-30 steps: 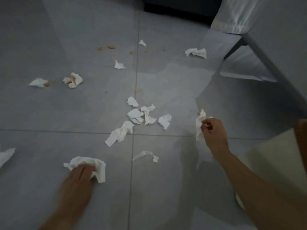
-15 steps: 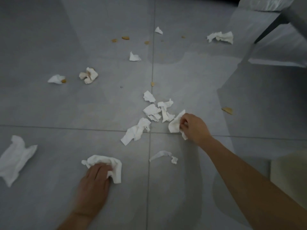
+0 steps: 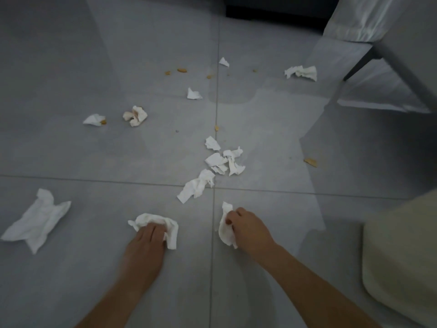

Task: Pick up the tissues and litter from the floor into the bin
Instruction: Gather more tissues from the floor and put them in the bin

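White tissues lie scattered over the grey tiled floor. My left hand (image 3: 146, 240) presses down on a crumpled tissue (image 3: 165, 223) near the bottom centre. My right hand (image 3: 248, 229) is closed on a bunch of white tissues (image 3: 224, 229) just right of the tile joint. A cluster of torn tissues (image 3: 220, 162) lies beyond both hands, with a longer tissue (image 3: 196, 185) below it. A large flat tissue (image 3: 37, 220) rests at the far left. A pale cream bin (image 3: 402, 256) stands at the right edge.
More tissues sit farther off: one stained orange (image 3: 135, 116), a small one (image 3: 94, 120), one (image 3: 194, 94) mid-floor, one (image 3: 301, 72) near a chair leg (image 3: 359, 65). Orange crumbs (image 3: 182, 70) and a chip (image 3: 310, 162) dot the floor. White fabric (image 3: 364, 17) hangs at top right.
My right hand moved left to the tissue cluster, took another piece, then drew back toward me, covering the small strip near the joint. My left hand stayed on its crumpled tissue.
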`<state>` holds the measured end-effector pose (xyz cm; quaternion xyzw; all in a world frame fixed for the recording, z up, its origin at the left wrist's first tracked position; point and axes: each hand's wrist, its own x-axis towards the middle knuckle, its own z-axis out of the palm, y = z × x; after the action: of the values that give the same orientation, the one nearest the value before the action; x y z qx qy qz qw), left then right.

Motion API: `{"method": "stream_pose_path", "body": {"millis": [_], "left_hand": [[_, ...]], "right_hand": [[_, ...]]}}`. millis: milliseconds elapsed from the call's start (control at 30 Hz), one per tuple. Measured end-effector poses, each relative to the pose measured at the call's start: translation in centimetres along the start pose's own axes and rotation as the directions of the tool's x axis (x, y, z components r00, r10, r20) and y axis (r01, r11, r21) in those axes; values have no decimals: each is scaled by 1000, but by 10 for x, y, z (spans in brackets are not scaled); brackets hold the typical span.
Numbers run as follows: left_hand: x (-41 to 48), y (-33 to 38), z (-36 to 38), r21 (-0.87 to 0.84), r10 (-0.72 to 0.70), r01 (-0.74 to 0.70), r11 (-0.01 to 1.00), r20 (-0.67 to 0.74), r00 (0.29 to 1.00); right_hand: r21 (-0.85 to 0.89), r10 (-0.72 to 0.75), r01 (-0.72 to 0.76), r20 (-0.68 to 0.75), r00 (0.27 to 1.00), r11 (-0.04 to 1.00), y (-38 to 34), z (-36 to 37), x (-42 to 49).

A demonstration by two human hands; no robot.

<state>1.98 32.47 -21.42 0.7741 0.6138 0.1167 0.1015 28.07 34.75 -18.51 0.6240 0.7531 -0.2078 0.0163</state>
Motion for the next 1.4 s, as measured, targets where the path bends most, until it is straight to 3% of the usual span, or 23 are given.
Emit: {"method": "stream_pose_path", "body": {"millis": [67,167,267,400,533,867,967,1067,1200,1333,1400], "left_hand": [[4,4,-3,-1,-30,30,1000,76,997],[1,20,-11,-239,-221,237,942,95,971],[-13,60,-25,-483,-117,126,867,49,992],[-11,126,-70,-673,-71,62,737,14,997],[-7,161,-109,-794,16,58,605,84,996],[-8,218,-162,-870,101,-26,492,28,995],[3,239,-177,-888,186,-114,446,-32,982],[18,251,-193,-902,229,-209,378,-128,965],[42,264,-203,-865,282,-293,408,-185,941],[43,314,-203,-802,439,-380,460,-167,883],[33,352,-197,-774,524,-428,467,-147,839]], "right_hand": [[94,17,-15,-24,1000,995,-4,-6,-10],[309,61,-7,-165,984,951,-10,-19,-32],[427,22,113,-299,954,897,-33,-37,-54],[423,-91,246,-353,931,872,-59,-60,-76],[373,-120,296,-427,896,879,-59,-93,-98],[306,-147,366,-555,818,879,-51,-156,-137],[282,-58,317,-658,751,906,-32,-186,-147],[269,61,234,-768,638,934,-5,-224,-173],[179,112,70,-829,548,981,45,-268,-236],[69,171,-198,-808,563,978,94,-278,-304],[123,281,-282,-717,638,952,113,-270,-328]]}}
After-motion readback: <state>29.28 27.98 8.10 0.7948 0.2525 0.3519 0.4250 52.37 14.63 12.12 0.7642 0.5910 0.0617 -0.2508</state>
